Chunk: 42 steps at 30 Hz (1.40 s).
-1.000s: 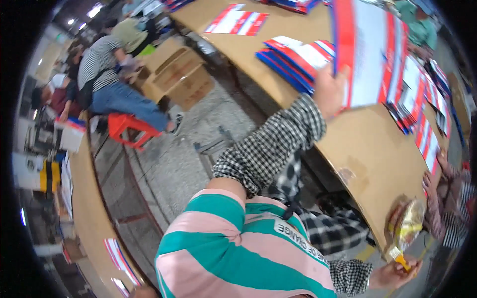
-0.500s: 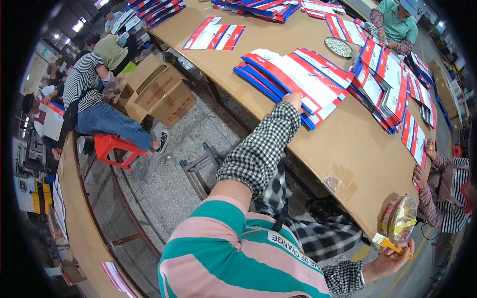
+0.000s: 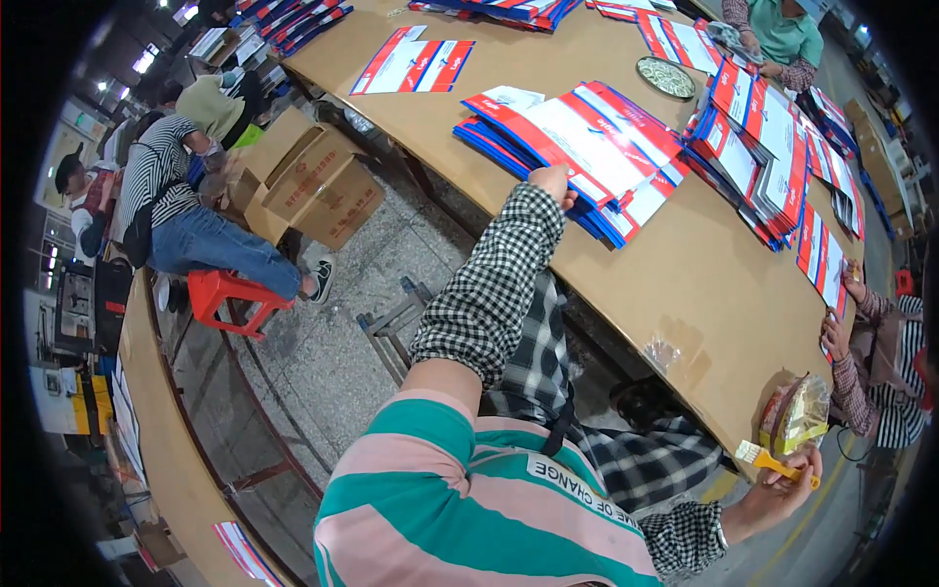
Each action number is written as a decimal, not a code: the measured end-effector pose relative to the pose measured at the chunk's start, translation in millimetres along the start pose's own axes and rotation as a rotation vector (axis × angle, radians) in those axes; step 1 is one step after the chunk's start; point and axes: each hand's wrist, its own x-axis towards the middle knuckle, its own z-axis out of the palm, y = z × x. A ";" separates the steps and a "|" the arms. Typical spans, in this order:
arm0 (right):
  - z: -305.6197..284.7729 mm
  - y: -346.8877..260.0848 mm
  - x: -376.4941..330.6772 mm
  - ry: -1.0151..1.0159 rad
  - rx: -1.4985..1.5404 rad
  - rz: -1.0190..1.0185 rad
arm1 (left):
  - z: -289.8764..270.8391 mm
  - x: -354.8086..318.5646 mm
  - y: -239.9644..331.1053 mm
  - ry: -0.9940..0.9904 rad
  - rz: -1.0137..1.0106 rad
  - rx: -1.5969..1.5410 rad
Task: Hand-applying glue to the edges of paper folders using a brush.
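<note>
**At the sheet stack (image 3: 611, 137): one hand on its edge, another with a brush (image 3: 775, 464)**

Nearer than the stack, to its right, the right hand (image 3: 782, 489) is closed around the brush's yellow handle. Just beyond, a clear-wrapped packet (image 3: 804, 416) shows yellow; its contents are unclear, and a careless swing of the bristles could smear it. At the stack's near edge, the left hand (image 3: 554, 184) curls its fingers; I cannot tell whether they grip. The sheets look loosely fanned, so a hasty tug could drag lower ones askew. Beyond the stack lies a round patterned dish (image 3: 665, 77); left of it, an open cardboard box (image 3: 328, 201), contents hidden.

Lettering noted: dark capitals on the white label (image 3: 579, 486) of the near striped shirt (image 3: 411, 509); printed wording on the red-white-blue stack (image 3: 611, 137) and far-left sheet (image 3: 411, 67); reddish characters, unclear, on the left carton (image 3: 328, 186).
</note>
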 end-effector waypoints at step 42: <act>12.0 34.9 5.5 0.227 0.071 0.185 | 4.1 -65.4 -139.7 0.017 0.887 0.627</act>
